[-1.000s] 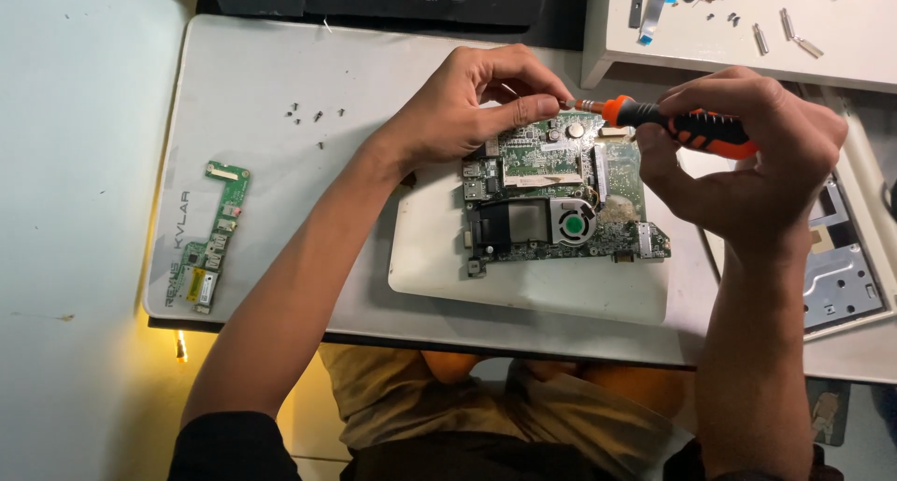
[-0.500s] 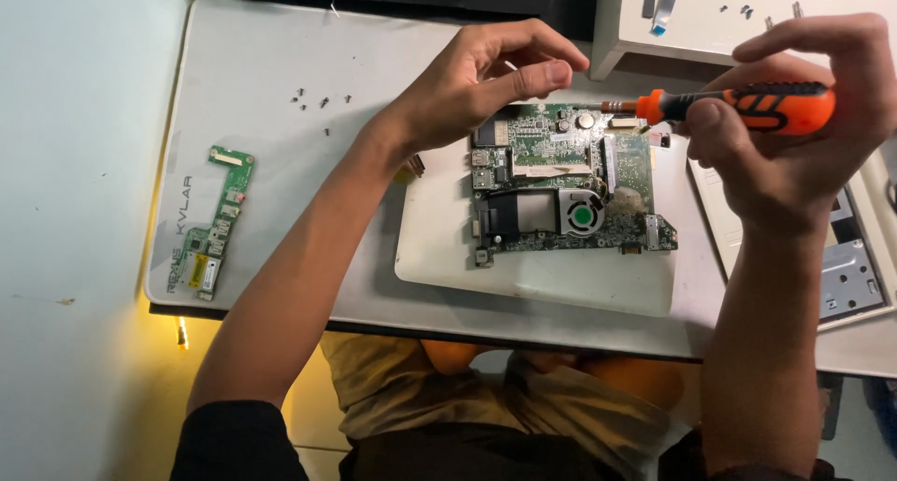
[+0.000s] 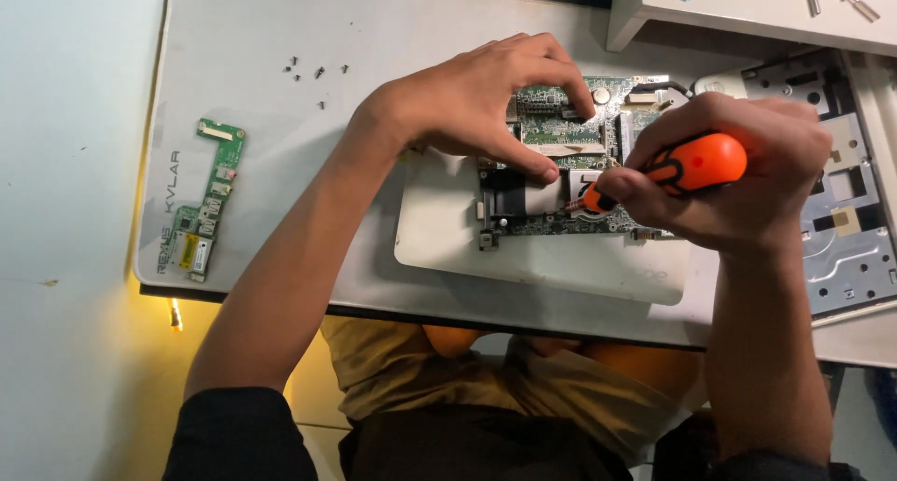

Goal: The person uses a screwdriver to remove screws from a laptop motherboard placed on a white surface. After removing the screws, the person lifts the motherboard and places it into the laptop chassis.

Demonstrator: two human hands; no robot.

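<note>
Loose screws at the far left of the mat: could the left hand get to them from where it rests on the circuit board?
Probably yes. The left hand presses the circuit board, holding nothing, and only bare mat lies between it and the loose screws.

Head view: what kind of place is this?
Likely an electronics repair bench. The left hand steadies a bare green circuit board, the right hand works an orange screwdriver on it, and loose screws lie on the mat.

Electronics repair bench, small workshop. White work table carries a bare green circuit board on a white laptop shell. Smaller loose board left, scattered screws nearby, stripped metal chassis right. Orange-handled screwdriver in use.
</note>
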